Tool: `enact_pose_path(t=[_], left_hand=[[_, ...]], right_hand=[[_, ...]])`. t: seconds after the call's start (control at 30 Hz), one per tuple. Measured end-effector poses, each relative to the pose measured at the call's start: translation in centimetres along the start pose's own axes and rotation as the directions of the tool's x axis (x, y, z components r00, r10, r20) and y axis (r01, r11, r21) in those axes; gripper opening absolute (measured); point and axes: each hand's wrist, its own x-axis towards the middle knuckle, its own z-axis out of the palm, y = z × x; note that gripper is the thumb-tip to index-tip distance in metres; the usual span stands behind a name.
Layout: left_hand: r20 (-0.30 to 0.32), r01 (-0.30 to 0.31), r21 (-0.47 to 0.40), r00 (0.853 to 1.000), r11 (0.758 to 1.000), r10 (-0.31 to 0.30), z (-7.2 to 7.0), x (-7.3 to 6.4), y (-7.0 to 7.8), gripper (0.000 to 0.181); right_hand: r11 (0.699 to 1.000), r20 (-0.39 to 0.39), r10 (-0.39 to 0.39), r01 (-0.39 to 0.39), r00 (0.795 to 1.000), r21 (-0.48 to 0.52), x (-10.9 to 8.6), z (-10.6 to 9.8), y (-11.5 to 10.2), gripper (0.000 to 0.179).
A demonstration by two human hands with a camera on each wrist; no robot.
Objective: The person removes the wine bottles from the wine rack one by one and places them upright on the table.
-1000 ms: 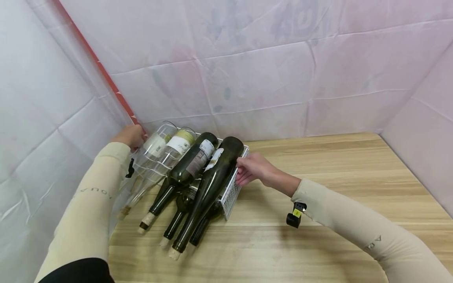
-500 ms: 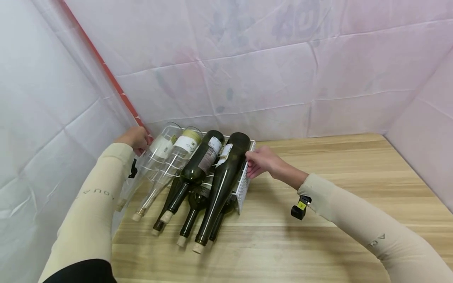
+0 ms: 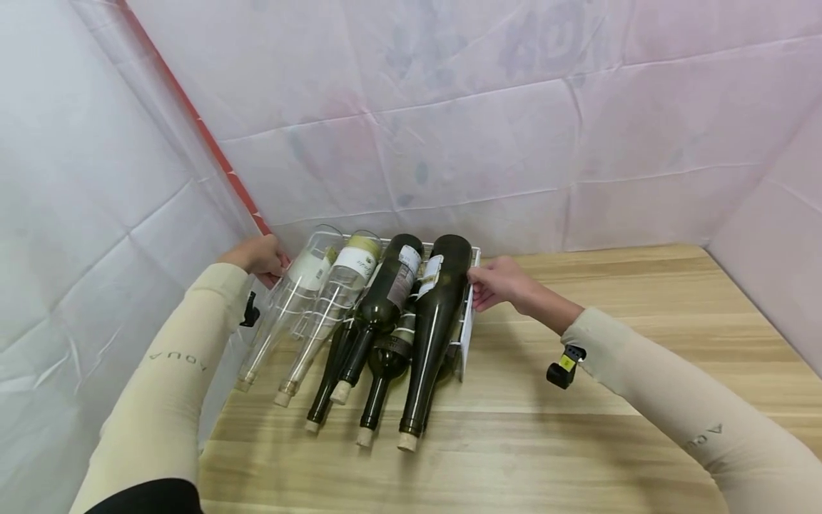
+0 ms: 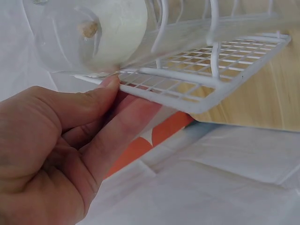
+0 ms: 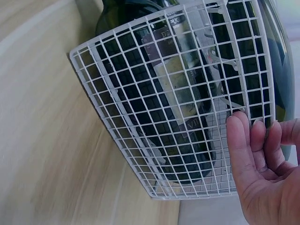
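A white wire rack (image 3: pixel 469 335) carries two layers of corked wine bottles, necks toward me. On top lie two clear bottles, a left one (image 3: pixel 311 271) and one with a white-and-yellow label (image 3: pixel 355 261), plus two dark green ones, a middle one (image 3: pixel 379 305) and a right one (image 3: pixel 434 321). Below show more dark bottles, including one with its neck (image 3: pixel 377 400) between these two, partly hidden. My left hand (image 3: pixel 260 258) pinches the rack's left edge, thumb above and fingers beneath. My right hand (image 3: pixel 503 283) grips the upper edge of the gridded right side with curled fingertips.
The rack stands at the back left of a wooden table (image 3: pixel 578 428). White sheeting (image 3: pixel 449 128) rises behind it, and a red strip (image 3: pixel 218 153) runs down the left corner. The corked necks overhang the rack's front.
The rack with its bottles has moved right and turned so the necks point more directly toward me. Both hands have travelled with it, keeping hold of its sides.
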Motion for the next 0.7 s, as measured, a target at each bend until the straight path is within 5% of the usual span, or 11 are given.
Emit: enact_pose_path(t=[0.4,0.7], left_hand=[[0.051,-0.030,-0.093,0.998,0.995,0.034,0.5,-0.3,1.0,0.007],[0.072,-0.018,-0.244,0.997,0.969,0.036,1.7,-0.2,1.4,0.016]], right_hand=[[0.996,0.013,0.035,-0.036,0.999,0.079,-0.5,-2.6,0.3,0.026],[0.991,-0.013,0.057,-0.055,0.998,0.122,-1.3,-4.8,0.9,0.026]])
